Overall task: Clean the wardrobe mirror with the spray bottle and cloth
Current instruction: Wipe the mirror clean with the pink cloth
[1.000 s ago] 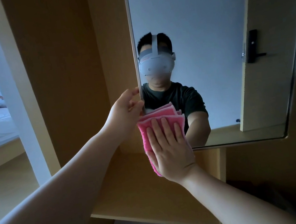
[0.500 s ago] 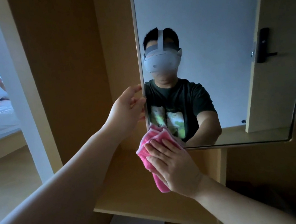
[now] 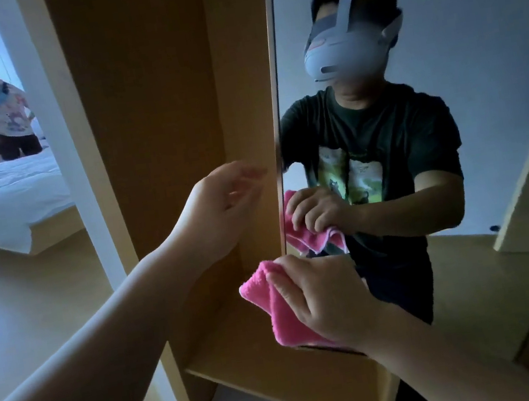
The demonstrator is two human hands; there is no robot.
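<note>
Head view: wardrobe [image 3: 145, 115] was noted at left, mirror [image 3: 471, 28] at right. Left hand [image 3: 219, 211] was held empty, fingers relaxed, near the mirror's left edge. Pink cloth [image 3: 274, 313] was gripped by right hand [image 3: 323, 298] at the mirror's lower left corner.

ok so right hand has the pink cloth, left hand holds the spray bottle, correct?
Not the left. In the head view the left hand is open, fingers relaxed, and holds nothing. The right hand does grip the pink cloth.
</note>
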